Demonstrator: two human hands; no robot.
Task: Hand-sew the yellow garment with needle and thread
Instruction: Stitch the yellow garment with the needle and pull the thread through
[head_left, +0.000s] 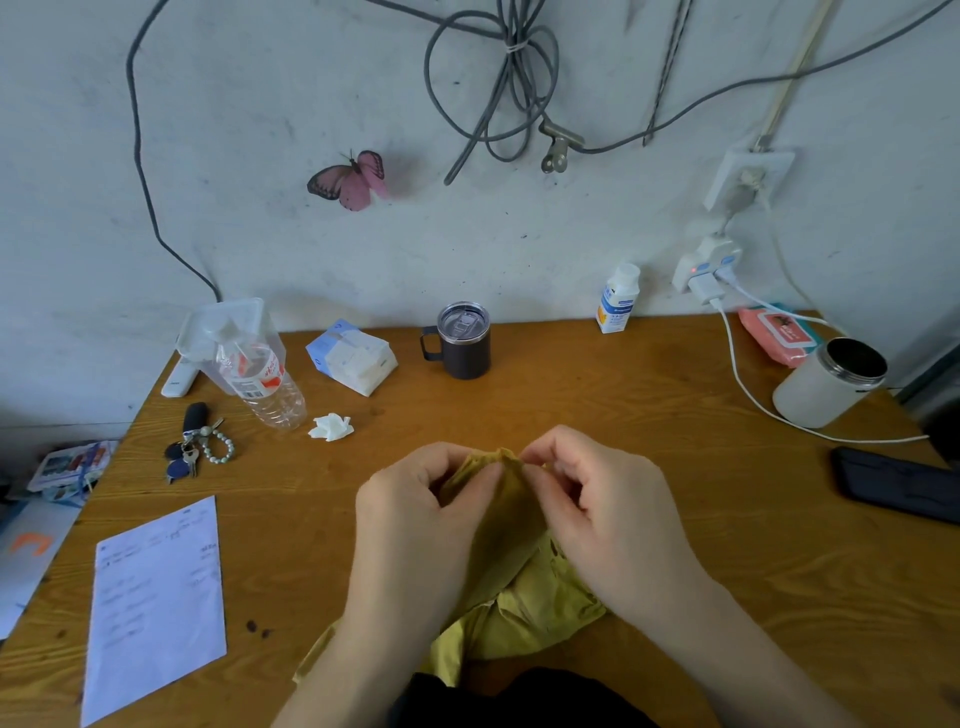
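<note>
The yellow garment (524, 592) lies bunched on the wooden table (649, 415) in front of me, its lower part trailing toward the near edge. My left hand (415, 525) grips a raised fold of the fabric from the left, thumb against the cloth. My right hand (602, 509) pinches the top of the same fold from the right with curled fingers. The two hands almost meet at the fold's peak. Needle and thread are too small to make out; they may be hidden in my right fingers.
A dark mug (460, 340), tissue pack (350, 358), plastic bottle (262, 384), crumpled tissue (331, 427) and keys (195, 447) sit behind and left. A printed sheet (156, 603) lies at left. A white canister (828, 382), charging cable (748, 384) and dark phone (893, 483) occupy the right.
</note>
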